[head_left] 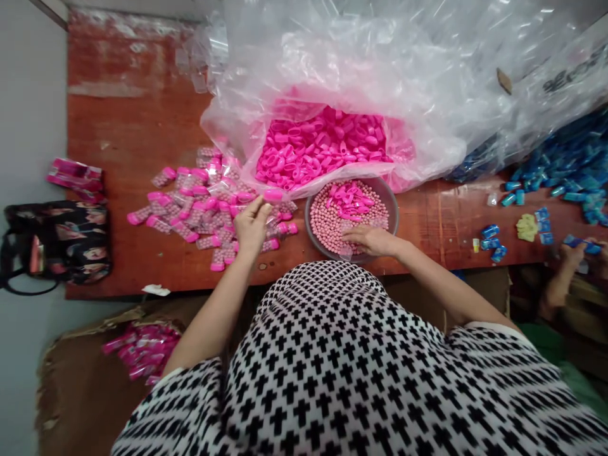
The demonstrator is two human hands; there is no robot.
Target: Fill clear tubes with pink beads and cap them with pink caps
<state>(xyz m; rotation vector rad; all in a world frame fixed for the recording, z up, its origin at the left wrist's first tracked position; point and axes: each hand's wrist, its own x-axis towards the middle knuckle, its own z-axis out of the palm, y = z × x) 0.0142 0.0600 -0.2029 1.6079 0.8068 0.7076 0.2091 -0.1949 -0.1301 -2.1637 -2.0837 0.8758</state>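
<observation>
My left hand (251,225) is closed in a pinch on a bright pink plastic cap (273,195), above the pile's right side. Under it spreads a pile of small clear bottles (187,209) filled with pink beads and closed with pink caps. My right hand (373,240) reaches into a grey bowl (394,212) of pink beads (323,225). Its fingers bend over a clear plastic container (350,251), which they partly hide. More pink caps (350,197) lie on the beads towards the bowl's far side.
Behind the bowl, a large clear bag (342,69) lies open, full of pink caps (323,149). Blue items (565,164) and a co-worker's hands (570,259) are at the right. A patterned bag (80,244) sits left; a carton (71,380) with pink packets stands below the table (133,139).
</observation>
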